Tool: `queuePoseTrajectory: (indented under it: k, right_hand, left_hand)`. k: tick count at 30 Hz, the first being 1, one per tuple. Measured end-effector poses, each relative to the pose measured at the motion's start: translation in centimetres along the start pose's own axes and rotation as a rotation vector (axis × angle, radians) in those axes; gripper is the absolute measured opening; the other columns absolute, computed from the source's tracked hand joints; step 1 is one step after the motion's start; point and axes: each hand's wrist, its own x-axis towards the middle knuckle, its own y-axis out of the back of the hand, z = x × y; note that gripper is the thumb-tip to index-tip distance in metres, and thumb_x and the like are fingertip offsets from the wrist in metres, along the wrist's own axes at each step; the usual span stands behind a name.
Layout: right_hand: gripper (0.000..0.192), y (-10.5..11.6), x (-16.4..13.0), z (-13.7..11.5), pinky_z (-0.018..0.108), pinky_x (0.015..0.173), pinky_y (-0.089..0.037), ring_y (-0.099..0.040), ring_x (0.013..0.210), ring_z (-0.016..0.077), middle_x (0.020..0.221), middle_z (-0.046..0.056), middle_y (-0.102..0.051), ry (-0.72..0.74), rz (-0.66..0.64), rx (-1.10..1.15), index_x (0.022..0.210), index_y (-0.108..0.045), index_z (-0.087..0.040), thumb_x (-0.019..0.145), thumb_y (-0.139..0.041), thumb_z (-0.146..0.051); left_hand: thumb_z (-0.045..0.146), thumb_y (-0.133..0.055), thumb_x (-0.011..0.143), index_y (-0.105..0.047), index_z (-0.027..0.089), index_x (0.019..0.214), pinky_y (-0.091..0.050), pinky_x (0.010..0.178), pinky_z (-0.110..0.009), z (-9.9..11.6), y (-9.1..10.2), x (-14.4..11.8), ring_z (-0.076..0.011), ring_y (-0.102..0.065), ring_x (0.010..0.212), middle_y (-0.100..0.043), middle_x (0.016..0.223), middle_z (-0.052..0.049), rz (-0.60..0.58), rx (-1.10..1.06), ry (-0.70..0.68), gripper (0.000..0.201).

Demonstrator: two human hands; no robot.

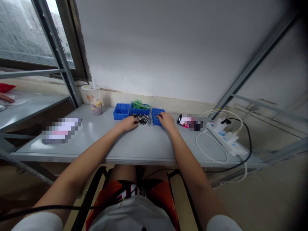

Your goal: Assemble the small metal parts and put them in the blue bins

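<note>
A heap of small dark metal parts point(143, 119) lies on the grey table point(134, 144) in front of three small blue bins. My left hand point(130, 123) rests at the heap's left edge, fingers touching the parts. My right hand point(165, 120) reaches to the front of the right blue bin point(157, 113), fingertips pinched over the heap's right end; whether it holds a part is too small to tell. The middle blue bin point(140, 111) holds green pieces point(139, 104). The left blue bin point(121, 111) looks empty.
A plastic drink cup point(95, 99) stands at the back left near a window frame. A white power strip point(225, 136) with white and black cables lies at the right. Blurred flat items lie left point(61, 129) and right point(191, 122). Another person's hand point(6, 98) shows at the far left.
</note>
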Motion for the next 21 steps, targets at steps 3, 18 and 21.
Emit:
queuePoseTrajectory:
  k: [3, 18, 21]
  right_hand:
    - [0.022, -0.7, 0.0, -1.0, 0.029, 0.08, -0.041, -0.057, 0.087, 0.0189, 0.093, 0.009, -0.065, 0.077, 0.019, 0.107, 0.101, -0.065, -0.016, 0.089, -0.05, -0.027]
    - [0.021, -1.5, -1.4, -4.9, 0.022, 0.065, -0.037, -0.057, 0.069, 0.0126, 0.077, 0.002, -0.066, 0.252, -0.333, 0.318, 0.104, -0.063, -0.017, 0.089, -0.053, -0.028]
    - [0.026, -1.9, -1.5, -4.9, 0.022, 0.066, -0.038, -0.057, 0.069, 0.0128, 0.079, 0.002, -0.066, 0.26, -0.355, 0.341, 0.112, -0.059, -0.018, 0.09, -0.052, -0.028]
  left_hand:
    - [0.026, -0.055, 0.08, -0.072, 0.019, 0.092, -0.047, 0.077, -0.027, -0.1, -0.6, 0.1, -0.0214, -0.063, 0.087, -0.07, 0.093, -0.008, -0.047, -0.001, -0.014, 0.021]
    - [0.017, -0.053, 0.075, -0.071, 0.019, 0.084, -0.043, 0.066, -0.026, 0.9, 0.8, 0.2, -0.0184, -0.061, 0.073, -0.07, 0.082, -0.005, 0.052, -0.139, 0.031, 0.019]
    - [0.019, -0.054, 0.076, -0.07, 0.017, 0.085, -0.043, 0.066, -0.025, 1.7, 1.1, 0.2, -0.0165, -0.06, 0.071, -0.069, 0.081, -0.005, 0.109, -0.244, 0.008, 0.018]
